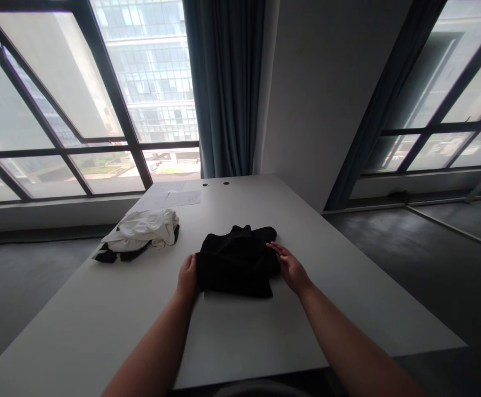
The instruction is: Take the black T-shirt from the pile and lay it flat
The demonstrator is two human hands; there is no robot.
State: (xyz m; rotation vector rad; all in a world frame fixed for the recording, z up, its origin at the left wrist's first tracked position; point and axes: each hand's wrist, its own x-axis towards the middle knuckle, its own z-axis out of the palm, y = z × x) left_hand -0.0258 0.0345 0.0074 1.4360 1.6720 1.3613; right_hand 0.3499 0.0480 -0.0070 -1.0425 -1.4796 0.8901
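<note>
A black garment, bunched into a rough rectangle with folds along its far side, lies on the white table. Its exact kind cannot be made out. At its left edge, my left hand is closed on the cloth, with the thumb on top and the other fingers mostly hidden. My right hand is at the garment's right edge, its fingers stretched out over and against the fabric without a visible grip.
A crumpled heap of white and black clothing rests near the table's left edge. Beyond it lie paper sheets. Two round cable holes sit at the far end, before a blue curtain and a pillar. Windows stand on both sides.
</note>
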